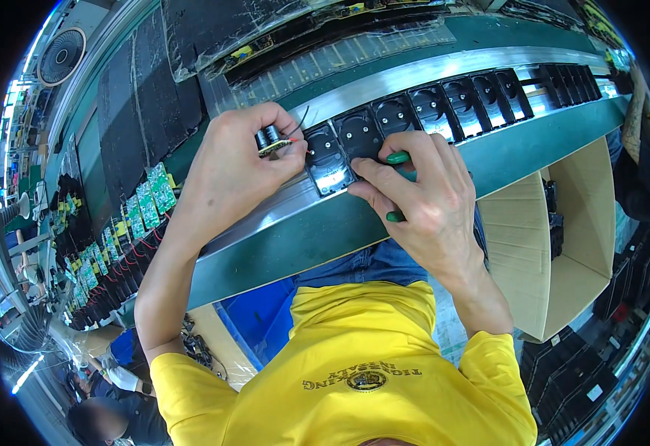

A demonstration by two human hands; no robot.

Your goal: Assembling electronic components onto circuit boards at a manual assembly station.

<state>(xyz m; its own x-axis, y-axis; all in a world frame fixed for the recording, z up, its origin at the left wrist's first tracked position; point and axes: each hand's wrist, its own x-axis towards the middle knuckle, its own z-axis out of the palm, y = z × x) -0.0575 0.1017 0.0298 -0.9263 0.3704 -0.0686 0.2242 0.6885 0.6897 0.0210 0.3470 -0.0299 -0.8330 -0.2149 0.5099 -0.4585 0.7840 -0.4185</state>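
Note:
My left hand [243, 160] pinches a small circuit board [273, 145] with dark cylindrical parts and a thin black wire sticking up. It is just left of a row of black plastic housings [433, 110] with round recesses, lying along a metal rail. Beside the board sits the leftmost housing [328, 160]. My right hand [433, 189] is closed round a pair of green-handled pliers [397, 157]; the jaws are hidden. Its thumb and index fingertip are at the right edge of that leftmost housing, apparently touching it.
Green circuit boards with red wires [146, 204] line the bench at the left. An open cardboard box [515, 264] stands right of my body, and a blue bin [254, 316] sits below the bench. Another person [109, 416] is at the lower left; someone's arm [634, 115] shows far right.

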